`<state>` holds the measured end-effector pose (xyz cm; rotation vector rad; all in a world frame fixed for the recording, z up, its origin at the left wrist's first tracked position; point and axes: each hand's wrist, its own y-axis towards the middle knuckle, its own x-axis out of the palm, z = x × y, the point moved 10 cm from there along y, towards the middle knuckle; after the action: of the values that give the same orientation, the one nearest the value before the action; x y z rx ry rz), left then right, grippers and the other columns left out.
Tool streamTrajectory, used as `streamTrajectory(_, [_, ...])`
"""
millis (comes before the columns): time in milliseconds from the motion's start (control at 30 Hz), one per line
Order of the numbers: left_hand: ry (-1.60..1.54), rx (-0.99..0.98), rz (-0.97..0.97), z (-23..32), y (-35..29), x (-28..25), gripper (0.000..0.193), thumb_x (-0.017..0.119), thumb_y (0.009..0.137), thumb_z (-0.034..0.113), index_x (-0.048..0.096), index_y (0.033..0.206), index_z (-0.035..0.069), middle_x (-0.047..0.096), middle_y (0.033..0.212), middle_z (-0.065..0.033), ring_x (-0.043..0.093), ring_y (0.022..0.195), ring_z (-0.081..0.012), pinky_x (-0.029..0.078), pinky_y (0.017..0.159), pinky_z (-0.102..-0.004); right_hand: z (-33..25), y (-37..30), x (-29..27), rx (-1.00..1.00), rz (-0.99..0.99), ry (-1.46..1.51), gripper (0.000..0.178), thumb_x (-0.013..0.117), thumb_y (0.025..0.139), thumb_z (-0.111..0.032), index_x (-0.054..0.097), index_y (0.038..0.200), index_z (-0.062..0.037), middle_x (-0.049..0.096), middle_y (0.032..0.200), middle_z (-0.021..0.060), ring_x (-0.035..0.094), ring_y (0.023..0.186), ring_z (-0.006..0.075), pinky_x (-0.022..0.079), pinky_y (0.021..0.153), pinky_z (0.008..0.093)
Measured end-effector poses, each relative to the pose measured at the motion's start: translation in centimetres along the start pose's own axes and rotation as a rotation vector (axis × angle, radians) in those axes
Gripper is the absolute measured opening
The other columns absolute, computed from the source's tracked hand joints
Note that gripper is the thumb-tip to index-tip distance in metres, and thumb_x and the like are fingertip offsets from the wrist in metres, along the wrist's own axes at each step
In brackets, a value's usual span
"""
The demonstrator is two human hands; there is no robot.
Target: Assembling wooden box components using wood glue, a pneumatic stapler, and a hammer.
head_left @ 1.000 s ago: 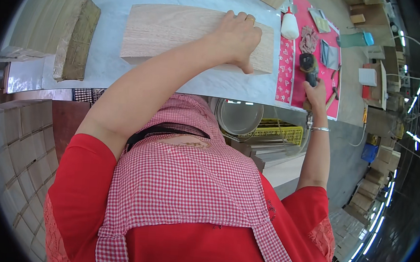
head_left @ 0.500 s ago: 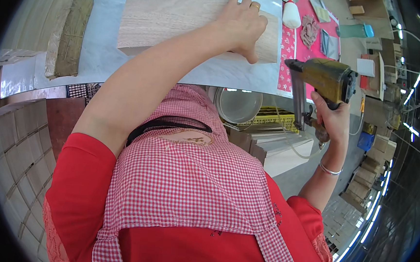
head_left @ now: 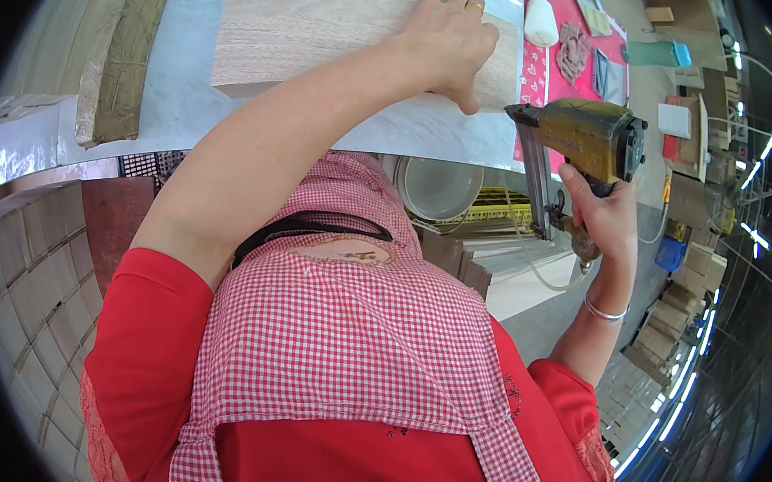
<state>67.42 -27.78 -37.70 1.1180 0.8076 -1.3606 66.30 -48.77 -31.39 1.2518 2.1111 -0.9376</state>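
Note:
A long, pale wood-grain box (head_left: 311,28) lies on the light worktable (head_left: 182,83), only its top and near side showing. My left hand (head_left: 447,50) spans its right part, fingertips over the far edge and thumb down at the near side. In my right hand (head_left: 609,219) is a yellow and black pneumatic nail gun (head_left: 581,136), gripped by its handle. Its dark nose points left, close to the right end of the box. Whether the nose touches the wood, I cannot tell.
Left on the table lies a brown tape-wrapped block (head_left: 119,61). A white glue bottle (head_left: 541,21) and a crumpled cloth (head_left: 573,53) sit at the right on a pink sheet. A pale air hose (head_left: 544,279) hangs from the gun. Below stands a round bucket (head_left: 441,189).
My right hand has brought the nail gun left, nearer the right end of the box. My left hand keeps its hold on the box.

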Motion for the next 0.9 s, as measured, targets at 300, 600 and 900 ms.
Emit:
streamTrajectory(300, [0.011, 0.002, 0.014, -0.2, 0.2, 0.5, 0.074, 0.085, 0.055, 0.046, 0.066, 0.113, 0.004, 0.056, 0.128, -0.0247, 0.051, 0.122, -0.0343, 0.038, 0.101, -0.0489, -0.1, -1.3, 1.3, 0.030, 0.059, 0.073, 0.022, 0.074, 0.089, -0.020, 0.064, 0.093, -0.0010, 0.053, 0.061, -0.0032, 0.044, 0.044, 0.0044, 0.033, 0.040, 0.0228])
streamTrajectory(600, [0.123, 0.032, -0.042, -4.4, -5.9, -5.6, 0.089, 0.083, 0.060, 0.051, 0.054, 0.126, 0.000, 0.044, 0.140, -0.0283, 0.040, 0.133, -0.0402, 0.030, 0.108, -0.0582, -3.0, -1.4, 0.9, -0.038, 0.071, -0.027, 0.020, 0.074, 0.089, -0.019, 0.063, 0.088, -0.0024, 0.053, 0.058, -0.0032, 0.044, 0.044, 0.0041, 0.033, 0.040, 0.0232])
streamTrajectory(900, [0.203, -0.059, -0.325, -11.8, -13.3, -9.3, 0.075, 0.083, 0.059, 0.046, 0.060, 0.111, -0.003, 0.053, 0.123, -0.0288, 0.049, 0.121, -0.0411, 0.040, 0.100, -0.0550, -7.3, -1.3, 4.7, -0.108, 0.017, 0.001, 0.021, 0.075, 0.088, -0.021, 0.065, 0.090, -0.0026, 0.053, 0.058, -0.0035, 0.045, 0.044, 0.0043, 0.033, 0.040, 0.0227])
